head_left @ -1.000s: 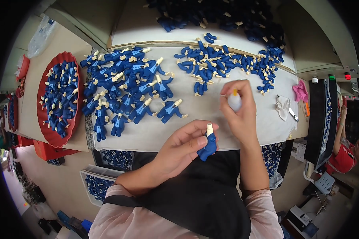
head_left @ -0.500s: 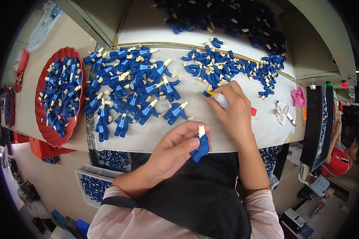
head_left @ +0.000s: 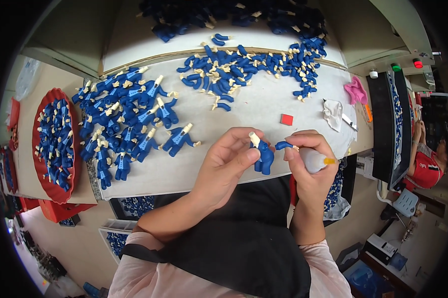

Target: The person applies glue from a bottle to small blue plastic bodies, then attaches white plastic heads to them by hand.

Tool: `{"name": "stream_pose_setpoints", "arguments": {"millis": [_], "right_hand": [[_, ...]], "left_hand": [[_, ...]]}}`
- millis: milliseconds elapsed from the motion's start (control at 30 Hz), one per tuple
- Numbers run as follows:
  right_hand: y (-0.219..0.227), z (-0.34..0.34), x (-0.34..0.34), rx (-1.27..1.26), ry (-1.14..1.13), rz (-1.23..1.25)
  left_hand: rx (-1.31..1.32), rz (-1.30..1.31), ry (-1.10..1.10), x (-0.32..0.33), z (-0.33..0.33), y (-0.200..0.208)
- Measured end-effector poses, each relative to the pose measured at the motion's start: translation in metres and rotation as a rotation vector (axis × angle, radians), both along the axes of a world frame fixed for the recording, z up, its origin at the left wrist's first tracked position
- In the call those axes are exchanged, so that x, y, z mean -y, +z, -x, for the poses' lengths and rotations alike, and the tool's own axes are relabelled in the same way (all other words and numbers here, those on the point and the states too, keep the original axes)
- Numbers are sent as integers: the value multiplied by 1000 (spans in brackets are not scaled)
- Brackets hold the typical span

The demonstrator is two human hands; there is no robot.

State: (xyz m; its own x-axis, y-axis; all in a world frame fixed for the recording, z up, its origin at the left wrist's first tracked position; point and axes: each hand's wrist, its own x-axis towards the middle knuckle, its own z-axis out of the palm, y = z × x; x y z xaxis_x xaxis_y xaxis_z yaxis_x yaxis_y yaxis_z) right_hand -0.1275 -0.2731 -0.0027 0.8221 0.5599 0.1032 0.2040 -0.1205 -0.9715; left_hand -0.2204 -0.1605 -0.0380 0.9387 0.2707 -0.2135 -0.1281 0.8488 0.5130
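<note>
My left hand (head_left: 223, 161) is closed around a small blue figurine body (head_left: 264, 163) with a cream neck, held upright just over the table's front edge. Between the thumb and fingers of my right hand (head_left: 306, 176) is a small blue figurine arm (head_left: 283, 145) with a cream hand, its blue end toward the body. A short gap seems to separate the two pieces. The same right hand also keeps a translucent squeeze bottle (head_left: 312, 161) in its grip, its yellow nozzle pointing right.
Finished-looking blue figurines (head_left: 129, 116) crowd the table's left, beside a red scalloped tray (head_left: 37, 164) full of more. Loose arms (head_left: 234, 69) lie along the shelf edge. A red block (head_left: 286, 119), white crumpled cloth (head_left: 333, 114) and pink cloth (head_left: 355, 90) are at right. A co-worker (head_left: 425, 166) sits far right.
My right hand has come back from beside the loose arms to the figurine body, pinching an arm. The bottle's nozzle has swung from left to right. The whole view has shifted.
</note>
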Motion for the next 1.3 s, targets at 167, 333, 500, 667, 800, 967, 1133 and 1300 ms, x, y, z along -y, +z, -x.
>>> {"name": "stream_pose_setpoints", "arguments": {"millis": [167,333,500,667,800,967,1133,1300], "right_hand": [[2,6,8,121,-99,61],[7,12,5,68,-45,110],[7,18,0,126,-31,137],[8,20,-3,150,-34,163],[10,23,-3,200,-45,207],[13,23,-5,222,-33,229],[15,23,-7,272,13,264],[12,19,-6,402,107,244]], "left_hand": [[18,-158,77,9,-4,-9],[89,-291,130,9,-3,-12],[110,-359,162,8,0,-13],[105,-401,142,6,2,-13],[99,-412,154,7,3,-15],[26,-690,305,6,4,-14],[57,-948,410,3,1,-15],[18,-862,403,5,3,-14]]}}
